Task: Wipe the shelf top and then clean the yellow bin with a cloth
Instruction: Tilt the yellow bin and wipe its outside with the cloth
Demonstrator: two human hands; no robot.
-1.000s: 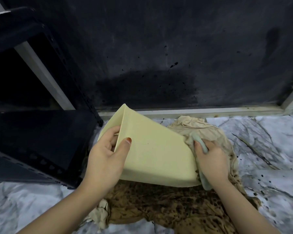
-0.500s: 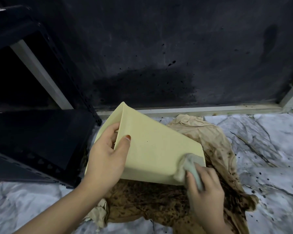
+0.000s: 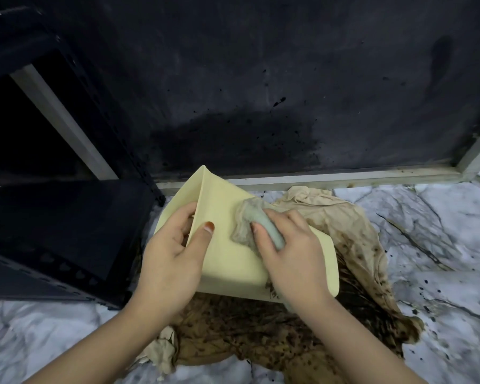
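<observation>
The pale yellow bin lies tipped over, its flat outer side facing up, above a stained brown cloth on the floor. My left hand grips the bin's left edge, thumb on the upper face and fingers curled round the rim. My right hand holds a small grey-green cloth and presses it on the bin's upper face near the middle. A dark smudge shows on the bin by my right wrist.
A large stained brown cloth is spread under the bin on the marble-patterned floor. A black metal shelf stands to the left. A dark spattered wall panel with a pale frame rises behind.
My right hand with the cloth moved from the bin's right edge down to its near corner, then up and left onto the middle of the face. My left hand kept its grip.
</observation>
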